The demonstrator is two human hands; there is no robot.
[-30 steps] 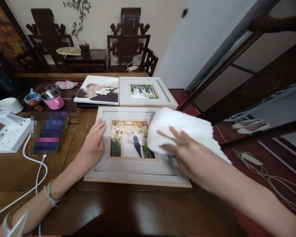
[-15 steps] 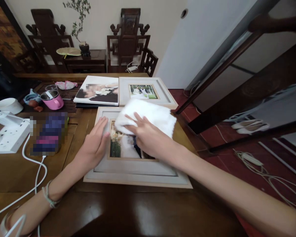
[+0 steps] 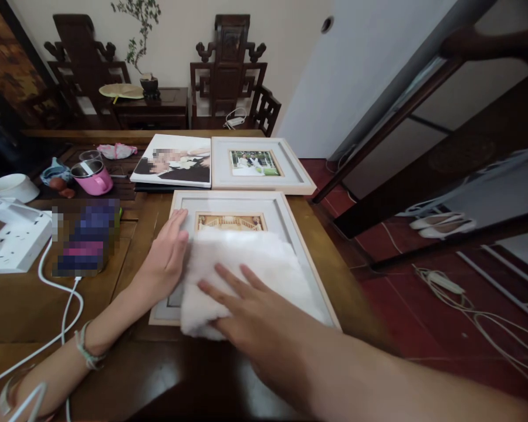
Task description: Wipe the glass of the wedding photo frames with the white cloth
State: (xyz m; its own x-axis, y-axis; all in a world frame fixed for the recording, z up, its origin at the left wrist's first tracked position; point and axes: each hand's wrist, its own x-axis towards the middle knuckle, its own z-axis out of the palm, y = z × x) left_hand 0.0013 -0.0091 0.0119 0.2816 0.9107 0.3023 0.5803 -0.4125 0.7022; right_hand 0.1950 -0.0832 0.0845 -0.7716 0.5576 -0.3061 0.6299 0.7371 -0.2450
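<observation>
A light wooden picture frame (image 3: 296, 243) lies flat on the brown table (image 3: 193, 375). Over its lower part is spread a fluffy white cloth (image 3: 250, 258), which hides most of the photo (image 3: 231, 221). My right hand (image 3: 250, 305) rests on top of the cloth, fingers spread and pointing up and left. Along the frame's left edge lies my left hand (image 3: 167, 252), its fingers extended and the thumb a little apart, touching the frame.
Behind lie a second framed photo (image 3: 255, 163) and a white-edged photo panel (image 3: 176, 161). To the left are a pink mug (image 3: 92, 177), a blurred-out phone (image 3: 88, 237), a power strip (image 3: 20, 237) and white cables. Dark chairs (image 3: 232, 64) stand beyond.
My right hand has moved down toward me with the cloth, from the photo's upper part to the frame's lower edge. The photo's top now shows. My left hand has hardly moved.
</observation>
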